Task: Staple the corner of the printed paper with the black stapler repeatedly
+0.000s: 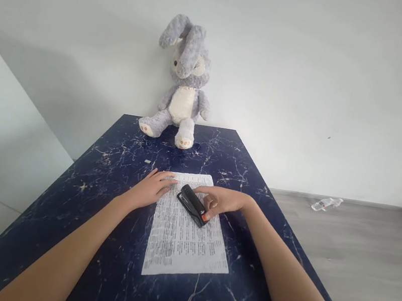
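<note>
A printed sheet of paper (188, 250) lies on the dark blue marbled table (121, 270). On the sheet rests a black stapler (193, 205), set diagonally. My right hand (221, 202) is at the stapler's right side, with its thumb on the near end and its index finger stretched along the far part; the other fingers are curled. My left hand (151, 188) lies flat at the sheet's upper left edge, fingers spread, with fingertips on the paper and nothing gripped.
A grey plush rabbit (182, 102) sits at the table's far edge against the wall. A small pale piece (147, 161) lies on the table. On the floor at the right is a clear plastic bottle (325, 204). A white cabinet (0, 139) stands at the left.
</note>
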The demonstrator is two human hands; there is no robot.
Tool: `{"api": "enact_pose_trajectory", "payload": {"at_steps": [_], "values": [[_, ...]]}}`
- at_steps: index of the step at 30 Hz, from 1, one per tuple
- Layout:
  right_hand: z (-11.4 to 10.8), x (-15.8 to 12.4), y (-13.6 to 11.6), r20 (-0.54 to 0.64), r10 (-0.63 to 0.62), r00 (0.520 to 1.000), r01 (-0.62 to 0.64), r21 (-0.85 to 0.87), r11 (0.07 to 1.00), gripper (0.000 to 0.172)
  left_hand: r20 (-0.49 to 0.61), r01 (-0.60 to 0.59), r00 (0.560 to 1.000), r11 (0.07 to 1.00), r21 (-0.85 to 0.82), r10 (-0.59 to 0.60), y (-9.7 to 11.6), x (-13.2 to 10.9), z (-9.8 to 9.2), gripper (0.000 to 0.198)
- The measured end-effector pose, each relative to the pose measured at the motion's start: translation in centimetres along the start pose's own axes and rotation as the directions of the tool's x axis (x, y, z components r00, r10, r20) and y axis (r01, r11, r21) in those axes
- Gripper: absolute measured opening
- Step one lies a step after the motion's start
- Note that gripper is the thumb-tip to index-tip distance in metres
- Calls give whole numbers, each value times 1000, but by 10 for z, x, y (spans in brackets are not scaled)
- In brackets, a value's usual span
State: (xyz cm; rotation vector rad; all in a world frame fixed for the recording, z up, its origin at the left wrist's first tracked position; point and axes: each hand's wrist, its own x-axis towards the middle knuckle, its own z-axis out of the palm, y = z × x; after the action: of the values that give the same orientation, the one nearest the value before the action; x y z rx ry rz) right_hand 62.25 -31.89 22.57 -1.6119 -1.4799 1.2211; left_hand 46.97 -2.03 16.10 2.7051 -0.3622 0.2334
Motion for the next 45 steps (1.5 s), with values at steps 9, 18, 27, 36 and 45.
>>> {"api": "enact_pose_trajectory", "payload": {"at_steps": [9,18,27,36,45], "values": [[9,16,-1,-29,16,999,-17,-26,1000,91,-187,133,963,943,-306,-196,-1,5,0,42],[13,19,0,-131,-40,991,30,-72,997,80,-237,233,897,857,-460,-372,-2,6,-4,47],[66,67,-14,-613,-122,780,-70,-279,958,37,-315,177,889,882,-436,-334,10,7,-6,42],[75,63,-21,-542,-502,673,-259,-810,527,67,102,116,901,9,-993,-423,36,14,-2,73],[72,60,-26,-435,-482,761,-377,-901,217,52,108,87,932,-73,-993,-346,35,11,0,24]]}}
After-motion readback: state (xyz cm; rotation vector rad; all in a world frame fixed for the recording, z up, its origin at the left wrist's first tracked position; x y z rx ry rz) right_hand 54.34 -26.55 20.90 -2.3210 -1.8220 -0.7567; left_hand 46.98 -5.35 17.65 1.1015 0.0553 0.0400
